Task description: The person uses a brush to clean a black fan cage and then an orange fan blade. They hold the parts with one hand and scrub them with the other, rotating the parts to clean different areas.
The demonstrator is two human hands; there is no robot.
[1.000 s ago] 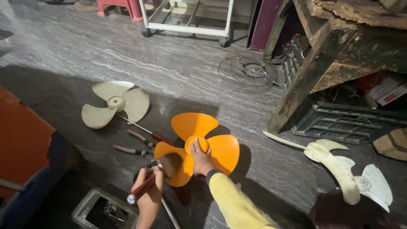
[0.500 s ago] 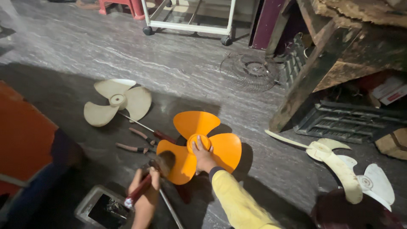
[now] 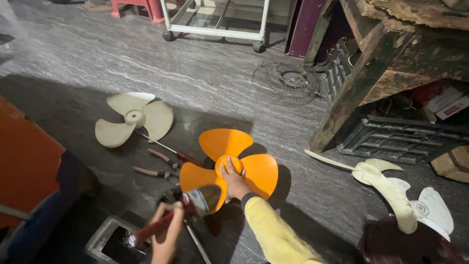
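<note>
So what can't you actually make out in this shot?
- Brush, head view: bristles blurred.
- Left hand: partly cut off by the bottom edge.
- Orange fan: hub partly covered by the right hand.
- Pliers: jaws too dark and small to tell.
- Dark round thing, bottom right: cut by the edge, too dim to identify.

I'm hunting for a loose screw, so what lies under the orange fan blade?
The orange fan blade lies on grey floor, right hand on its hub. A dark round part pokes out beneath its left lobe, near the left hand holding a brush. Everything directly underneath is covered.
</note>
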